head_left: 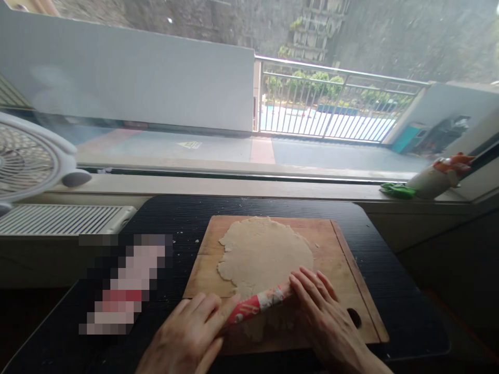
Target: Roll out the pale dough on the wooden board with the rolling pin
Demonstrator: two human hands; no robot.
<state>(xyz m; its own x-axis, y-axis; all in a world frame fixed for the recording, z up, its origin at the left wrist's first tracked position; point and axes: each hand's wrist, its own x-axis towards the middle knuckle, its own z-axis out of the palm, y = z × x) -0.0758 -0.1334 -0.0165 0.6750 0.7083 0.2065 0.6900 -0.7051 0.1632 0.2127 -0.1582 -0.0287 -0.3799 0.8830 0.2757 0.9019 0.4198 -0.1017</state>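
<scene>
A flat, uneven sheet of dough [265,249] with ragged edges is spread over a wooden cutting board [327,280]. Across its near part lies a rolling pin [257,306], set at a slant and covered in a red and white printed wrapper. My left hand [187,327] is closed over the pin's left end, index finger pointing along it. On the right end rests my right hand [323,306], palm down with its fingers laid over the pin. Both hands hide the pin's ends. Some dough shows on the near side of the pin.
The board lies on a black table [366,228] dotted with small dough crumbs. A blurred-out pinkish item [132,280] is at the left. Beyond are a white fan [35,156], a window sill [234,186] and a pot [432,179] beside a green cloth [399,190].
</scene>
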